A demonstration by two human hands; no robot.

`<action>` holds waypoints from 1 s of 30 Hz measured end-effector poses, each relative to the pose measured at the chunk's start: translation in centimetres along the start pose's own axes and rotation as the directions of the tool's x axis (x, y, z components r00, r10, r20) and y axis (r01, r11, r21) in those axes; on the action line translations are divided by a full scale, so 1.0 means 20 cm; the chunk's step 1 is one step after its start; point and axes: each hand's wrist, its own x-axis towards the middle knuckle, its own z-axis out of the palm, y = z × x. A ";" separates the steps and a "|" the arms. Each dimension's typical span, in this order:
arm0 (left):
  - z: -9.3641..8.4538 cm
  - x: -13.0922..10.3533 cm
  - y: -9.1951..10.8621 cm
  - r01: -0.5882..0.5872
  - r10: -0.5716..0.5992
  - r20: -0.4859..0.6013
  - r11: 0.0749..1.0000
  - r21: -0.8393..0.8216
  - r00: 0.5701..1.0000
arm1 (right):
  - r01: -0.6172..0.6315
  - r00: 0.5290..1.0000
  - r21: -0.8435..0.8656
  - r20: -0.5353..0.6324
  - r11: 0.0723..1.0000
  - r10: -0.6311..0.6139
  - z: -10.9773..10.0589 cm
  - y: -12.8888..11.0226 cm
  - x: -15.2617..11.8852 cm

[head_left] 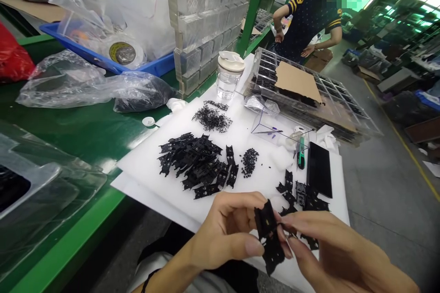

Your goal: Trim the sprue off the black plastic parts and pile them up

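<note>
"What lies furthest left?"

"A clear bag with dark contents (142, 92) on the green bench (113, 123). Then, on the white foam sheet (137, 171), a heap of black brackets (192, 160), with thin black pins (211, 120) beyond it."

"And the left hand (223, 233)?"

"Pinching a black piece (273, 252) between thumb and fingers, tilted, above the sheet's near edge."

"Any risk there?"

"If that thumb slackens while the other side pushes, the piece could twist and drop, perhaps past the edge into the lap."

"Those tiny black bits (250, 162) further along?"

"Loose and unboxed; a dragging sleeve could scatter them."

"Further right?"

"More black parts (290, 185), beside a green cutter (301, 153). A careless reach could knock it; I can't see whether its blade is out."

"Finally, the right hand (337, 247)?"

"Fingertips drawn near each other at the piece's right edge. Whether they pinch it or some small dark bit, I can't tell. Pressing crookedly there might bend something thin."
</note>
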 end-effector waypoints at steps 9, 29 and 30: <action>-0.04 -0.01 -0.01 0.033 -0.029 0.046 0.996 -0.078 0.999 | -0.118 0.990 0.191 0.097 0.975 0.101 0.01 0.05 0.05; -0.11 -0.05 -0.07 0.042 -0.037 0.041 0.989 -0.145 0.998 | -0.248 0.956 0.208 0.210 0.946 0.204 0.00 0.12 -0.04; -0.12 -0.05 -0.07 0.041 -0.036 0.034 0.989 -0.145 0.999 | -0.220 0.963 0.213 0.203 0.952 0.177 0.00 0.13 -0.05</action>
